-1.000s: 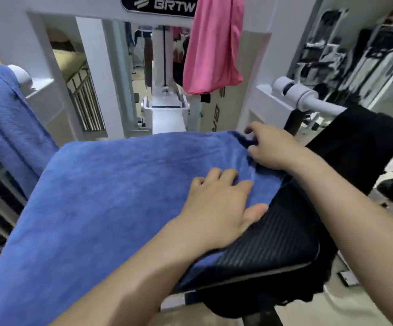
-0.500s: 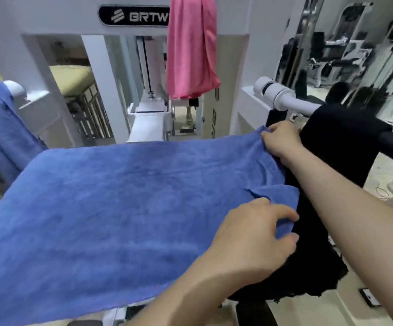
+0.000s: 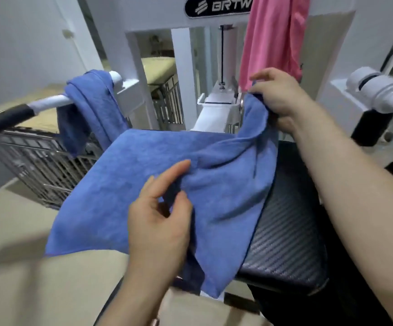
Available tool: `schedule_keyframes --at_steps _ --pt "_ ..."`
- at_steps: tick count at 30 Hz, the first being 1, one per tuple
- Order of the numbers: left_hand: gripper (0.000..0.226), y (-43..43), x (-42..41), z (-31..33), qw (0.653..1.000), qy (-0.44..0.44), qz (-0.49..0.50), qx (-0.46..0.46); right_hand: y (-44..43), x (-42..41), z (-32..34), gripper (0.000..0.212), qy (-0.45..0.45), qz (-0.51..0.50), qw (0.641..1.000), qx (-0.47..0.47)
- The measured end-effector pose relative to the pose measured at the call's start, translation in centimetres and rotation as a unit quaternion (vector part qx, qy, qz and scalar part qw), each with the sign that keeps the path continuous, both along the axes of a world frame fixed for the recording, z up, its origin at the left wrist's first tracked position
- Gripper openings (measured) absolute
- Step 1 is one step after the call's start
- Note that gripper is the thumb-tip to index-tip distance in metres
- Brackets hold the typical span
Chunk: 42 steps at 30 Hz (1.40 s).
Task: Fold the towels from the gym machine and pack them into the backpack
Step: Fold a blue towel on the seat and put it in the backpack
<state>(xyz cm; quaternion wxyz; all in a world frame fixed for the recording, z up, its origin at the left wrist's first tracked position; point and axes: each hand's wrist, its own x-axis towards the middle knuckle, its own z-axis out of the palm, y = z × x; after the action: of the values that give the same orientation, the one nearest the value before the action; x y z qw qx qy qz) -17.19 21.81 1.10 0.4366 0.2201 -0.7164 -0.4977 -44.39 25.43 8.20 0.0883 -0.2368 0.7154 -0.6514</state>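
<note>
A blue towel (image 3: 125, 184) lies spread over the black seat pad (image 3: 287, 234) of the white gym machine (image 3: 157, 17). My right hand (image 3: 277, 92) grips its far right corner and holds it lifted above the pad. My left hand (image 3: 160, 217) pinches the near edge of the same towel between thumb and fingers. A second blue towel (image 3: 89, 109) hangs over the left handle bar. A pink towel (image 3: 275, 38) hangs from the machine's top frame. No backpack shows in the head view.
A grey metal grille (image 3: 35, 158) stands low at the left under the black-gripped handle bar (image 3: 5, 116). The right handle bar (image 3: 383, 92) sticks out white at the right. Beige floor (image 3: 14, 267) lies below.
My right hand has lifted the towel's far right corner up and toward the left. My left hand has shifted left along the near edge. My view has swung left.
</note>
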Motion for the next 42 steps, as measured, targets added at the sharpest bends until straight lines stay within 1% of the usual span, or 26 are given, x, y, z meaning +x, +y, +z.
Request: schedule_keyframes --at_steps 1,3,5,8,9,11,13,15,17,18,19,20,21,23,24,25,27,28,29,30,32,36,39,40,41,42 --pt "0.041 -1.5 1.3 0.0 0.999 0.004 0.048 0.0 -2.6 1.1 0.7 0.026 0.001 0.027 1.0 0.004" --pt "0.047 -4.1 3.9 -0.2 0.989 0.001 0.144 0.009 -7.2 3.7 1.6 0.025 -0.042 0.088 0.995 -0.021" --pt "0.053 -6.1 6.4 -0.6 0.972 -0.029 0.234 0.0 -11.1 6.5 1.8 0.026 -0.083 0.139 0.986 -0.037" --pt "0.058 -8.4 9.2 -1.5 0.933 -0.164 0.319 -0.028 -15.5 9.2 0.3 0.032 -0.074 0.192 0.979 0.01" --pt "0.062 -9.1 9.7 -1.9 0.916 -0.23 0.328 -0.028 -16.4 9.5 -0.4 0.036 -0.036 0.186 0.981 0.049" --pt "0.07 -10.0 10.3 -2.5 0.883 -0.325 0.337 -0.033 -16.8 9.3 -1.5 0.037 0.104 0.151 0.971 0.151" --pt "0.068 -10.1 10.4 -2.7 0.864 -0.349 0.351 -0.09 -15.7 8.1 -2.2 0.032 0.23 0.119 0.927 0.272" --pt "0.047 -8.7 9.3 -2.4 0.887 -0.316 0.287 -0.177 -13.9 6.3 -2.7 0.031 0.289 0.107 0.869 0.387" --pt "0.019 -5.8 7.5 -1.7 0.912 -0.299 0.131 -0.247 -12.1 4.9 -2.9 0.037 0.324 0.103 0.814 0.471" --pt "0.017 -4.4 6.6 -1.6 0.907 -0.307 0.066 -0.281 -11.4 4.3 -2.9 0.038 0.329 0.112 0.799 0.49" --pt "0.025 -3.2 5.6 -1.8 0.895 -0.32 0.033 -0.31 -10.7 3.9 -2.9 0.036 0.329 0.124 0.797 0.491" --pt "0.034 -2.2 4.7 -1.8 0.881 -0.337 0.02 -0.332 -10.0 3.7 -2.8 0.031 0.319 0.135 0.808 0.476" --pt "0.039 -1.3 4.0 -1.5 0.866 -0.36 0.02 -0.346 -9.2 3.4 -2.7 0.023 0.301 0.141 0.831 0.446" --pt "0.032 -0.4 3.4 -1.2 0.839 -0.391 0.032 -0.376 -8.1 3.1 -2.7 0.013 0.268 0.148 0.872 0.381" --pt "0.026 -0.3 3.3 -1.2 0.821 -0.402 0.041 -0.404 -7.7 3.2 -2.8 0.012 0.262 0.153 0.882 0.362" --pt "0.026 -0.3 3.2 -0.9 0.804 -0.422 0.045 -0.416 -7.4 3.3 -3.0 0.012 0.266 0.155 0.883 0.354" --pt "0.033 -0.4 2.8 -0.5 0.788 -0.436 0.037 -0.433 -6.8 3.2 -3.4 0.014 0.293 0.133 0.88 0.349" --pt "0.029 -0.6 2.5 -0.6 0.794 -0.426 0.031 -0.433 -6.5 3.0 -3.7 0.016 0.308 0.115 0.88 0.344" --pt "0.016 -0.7 2.3 -0.5 0.809 -0.421 0.012 -0.41 -5.9 2.8 -3.7 0.016 0.316 0.097 0.881 0.337" --pt "0.009 -0.7 2.1 -0.5 0.834 -0.405 -0.006 -0.375 -5.1 2.4 -3.6 0.015 0.319 0.085 0.881 0.34" --pt "0.031 0.6 1.5 -0.4 0.878 -0.368 -0.044 -0.303 -2.6 1.3 -3.0 0.013 0.332 0.074 0.855 0.392" --pt "0.035 6.6 -0.9 0.5 0.894 -0.334 -0.188 -0.231 4.1 -1.3 -1.2 0.018 0.291 0.075 0.778 0.552" --pt "0.031 9.4 -2.7 0.7 0.902 -0.279 -0.293 -0.15 6.6 -1.5 -0.6 0.017 0.275 0.058 0.73 0.622" --pt "0.033 9.5 -2.8 0.9 0.904 -0.266 -0.312 -0.119 6.5 -1.2 -0.6 0.018 0.296 0.049 0.728 0.617" --pt "0.033 9.0 -2.8 1.0 0.911 -0.256 -0.303 -0.109 6.0 -0.8 -0.5 0.015 0.324 0.038 0.739 0.589" --pt "0.033 7.9 -2.6 1.1 0.924 -0.243 -0.267 -0.126 5.2 -0.2 -0.6 0.01 0.342 0.036 0.768 0.54"
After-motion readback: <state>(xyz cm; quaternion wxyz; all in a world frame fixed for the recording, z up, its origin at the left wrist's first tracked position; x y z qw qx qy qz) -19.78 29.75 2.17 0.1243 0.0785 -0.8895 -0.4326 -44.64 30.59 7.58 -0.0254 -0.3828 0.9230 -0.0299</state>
